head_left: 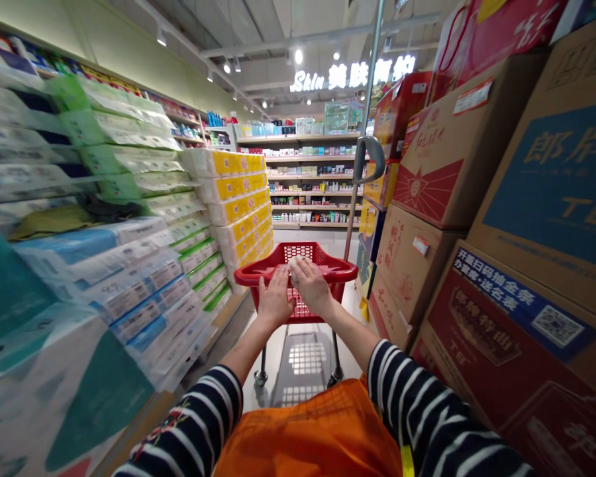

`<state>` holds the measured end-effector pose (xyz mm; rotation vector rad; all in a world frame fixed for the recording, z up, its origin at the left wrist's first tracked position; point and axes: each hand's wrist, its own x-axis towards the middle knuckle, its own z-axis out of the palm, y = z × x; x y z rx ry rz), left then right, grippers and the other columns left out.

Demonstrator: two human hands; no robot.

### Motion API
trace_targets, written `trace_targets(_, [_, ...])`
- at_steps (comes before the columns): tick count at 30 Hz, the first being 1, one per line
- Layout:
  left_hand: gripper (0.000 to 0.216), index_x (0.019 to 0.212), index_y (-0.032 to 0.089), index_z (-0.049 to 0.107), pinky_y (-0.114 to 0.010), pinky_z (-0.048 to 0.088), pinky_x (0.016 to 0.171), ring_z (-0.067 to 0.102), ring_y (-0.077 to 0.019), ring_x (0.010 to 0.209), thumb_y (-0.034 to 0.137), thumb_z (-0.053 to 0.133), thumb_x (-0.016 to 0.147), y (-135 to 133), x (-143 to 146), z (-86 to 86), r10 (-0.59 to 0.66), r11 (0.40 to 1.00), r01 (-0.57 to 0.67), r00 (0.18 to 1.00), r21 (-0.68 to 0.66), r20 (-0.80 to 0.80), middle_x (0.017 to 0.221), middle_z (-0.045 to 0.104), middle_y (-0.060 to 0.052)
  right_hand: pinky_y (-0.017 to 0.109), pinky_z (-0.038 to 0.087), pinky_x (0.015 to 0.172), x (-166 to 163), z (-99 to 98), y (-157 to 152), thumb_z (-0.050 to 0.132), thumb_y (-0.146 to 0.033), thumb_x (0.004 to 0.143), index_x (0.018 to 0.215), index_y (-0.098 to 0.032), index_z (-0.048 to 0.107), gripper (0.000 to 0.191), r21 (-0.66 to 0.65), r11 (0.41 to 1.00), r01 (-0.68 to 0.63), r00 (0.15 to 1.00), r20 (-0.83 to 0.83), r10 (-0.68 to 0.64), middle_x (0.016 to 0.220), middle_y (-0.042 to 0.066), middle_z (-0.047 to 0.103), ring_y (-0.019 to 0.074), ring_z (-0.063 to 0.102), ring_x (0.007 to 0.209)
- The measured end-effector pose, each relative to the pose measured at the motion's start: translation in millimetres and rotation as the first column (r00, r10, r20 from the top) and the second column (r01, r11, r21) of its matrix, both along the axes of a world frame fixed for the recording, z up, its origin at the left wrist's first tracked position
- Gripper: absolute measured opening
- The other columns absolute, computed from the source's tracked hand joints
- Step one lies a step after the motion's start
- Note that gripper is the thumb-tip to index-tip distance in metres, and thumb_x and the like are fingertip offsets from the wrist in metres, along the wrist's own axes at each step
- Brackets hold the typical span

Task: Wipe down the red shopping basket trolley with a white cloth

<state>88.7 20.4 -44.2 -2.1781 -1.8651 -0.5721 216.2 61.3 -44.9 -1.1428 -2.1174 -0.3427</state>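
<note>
A red plastic shopping cart [345,273] stands right in front of me, its mesh basket showing beyond my hands. My left hand [276,299] lies on the near rim of the cart, its fingers stretched forward and its palm down. Beside it, my right hand [312,286] has its fingers bent over a small crumpled white wad [293,262], which looks like tissue or cloth. Most of this wad is hidden under the fingers. The two hands are close together near the middle of the rim.
Packs of tissue paper [228,173] are stacked along the left. Cardboard cartons [427,165] rise on the right, with a metal pole [351,218] bearing a grey loop handle [369,159] beside them. Shelves of small products [310,175] cross the far end of the aisle [305,236].
</note>
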Motion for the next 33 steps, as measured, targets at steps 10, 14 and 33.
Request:
trace_targets(10, [0.051, 0.138, 0.022, 0.026, -0.055, 0.014, 0.108, 0.032, -0.0209, 0.130, 0.038, 0.026, 0.090, 14.9, 48.6, 38.0, -0.206, 0.979, 0.203, 0.960, 0.032, 0.188, 0.140, 0.040, -0.008, 0.038, 0.031, 0.104, 13.1, -8.6, 3.4, 0.037, -0.022, 0.086, 0.138, -0.014, 0.028, 0.054, -0.026, 0.998, -0.051, 0.946, -0.323, 0.040, 0.135, 0.013, 0.043, 0.0207, 0.039, 0.124])
trace_targets(14, [0.048, 0.132, 0.025, 0.037, -0.058, 0.015, 0.107, 0.035, -0.0222, 0.128, 0.044, 0.024, 0.090, 29.3, 55.4, 30.2, -0.188, 0.981, 0.195, 0.965, -0.020, 0.183, 0.137, 0.044, -0.005, 0.049, 0.025, 0.103, 32.1, -16.5, 2.2, 0.046, -0.022, 0.078, 0.139, -0.010, 0.024, 0.066, -0.064, 0.996, 0.061, 0.966, -0.247, -0.075, 0.136, 0.018, 0.040, 0.0273, 0.037, 0.125])
trace_targets(33, [0.037, 0.119, 0.023, 0.050, -0.057, 0.013, 0.108, 0.044, -0.0245, 0.119, 0.026, 0.035, 0.085, 34.9, -42.0, 7.3, 0.145, 0.967, -0.172, 0.978, 0.190, 0.149, 0.131, 0.051, -0.006, 0.052, 0.010, 0.106, 49.3, -29.3, -11.8, 0.041, -0.012, 0.077, 0.127, -0.011, 0.047, 0.050, -0.070, 0.975, 0.213, 0.977, -0.008, -0.214, 0.134, 0.014, 0.045, 0.0254, 0.034, 0.127])
